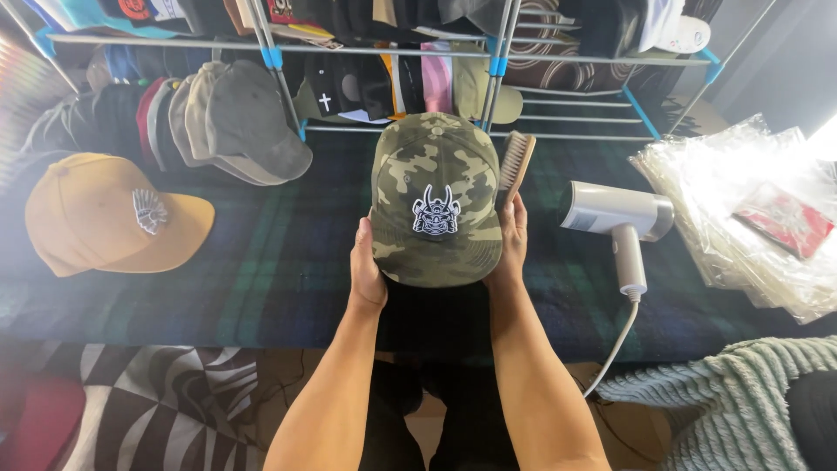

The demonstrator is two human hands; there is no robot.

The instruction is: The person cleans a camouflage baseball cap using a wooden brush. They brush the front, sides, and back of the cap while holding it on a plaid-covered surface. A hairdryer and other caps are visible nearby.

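A camouflage cap (434, 183) with a white and black embroidered patch on its front is held upright over the dark plaid surface (261, 262), brim towards me. My left hand (366, 266) grips its left side and my right hand (513, 235) grips its right side. A wooden brush (515, 162) lies just behind the cap's right edge, close to my right fingertips.
A mustard cap (105, 214) lies at the left. A row of grey and dark caps (218, 113) leans along a metal rack (497, 61) at the back. A white handheld steamer (615, 218) with a cord lies at the right, beside clear plastic bags (741, 201).
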